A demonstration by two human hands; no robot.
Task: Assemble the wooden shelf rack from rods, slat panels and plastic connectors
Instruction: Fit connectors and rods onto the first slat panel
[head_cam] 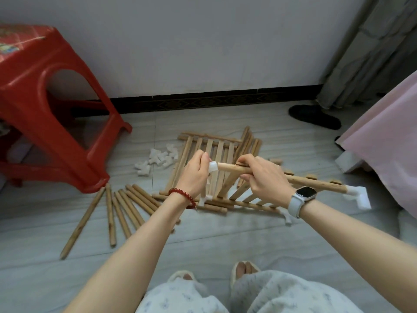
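Right hand (262, 175) grips the slat panel's rail (234, 169), long axis running right-to-left toward the left hand (195, 175), which pinches a white plastic connector (213, 166) at the rail's free end; spare connectors (158, 160) lie beyond.

You are sitting in a home bedroom.
You are facing a tiled floor (225, 245), a red plastic stool (45, 109), grey curtains (372, 53), a pink bedsheet (388, 143) and black slippers (314, 116).
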